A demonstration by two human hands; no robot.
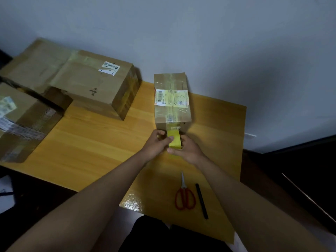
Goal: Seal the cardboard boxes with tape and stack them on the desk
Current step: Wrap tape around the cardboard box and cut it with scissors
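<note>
Both hands are on the yellow tape roll [174, 140], just below the middle of the frame, right in front of the small box [171, 99]. The right hand [189, 150] has its fingers curled round the roll from the right side, thumb lying along the bottom edge. The left hand [157, 142] comes in from the left with its fingers bent, thumb pressed on the roll's yellow face. I can't tell if it's pinching the tape's loose end or just steadying the roll.

The roll sits up against the near face of the small box, where a strip of tape already runs down from the lid. That box stands upright on the wooden desk [91, 142] and has a white and yellow shipping label across its top.

The big box [94, 84] is in the upper left, partly sitting over another carton. A third box [21, 120] with printed tape sits at the left edge.

Lower down, right of centre, red-handled scissors [184, 195] lie flat, with a black marker [201, 200] just beside them on the right, not touching.
</note>
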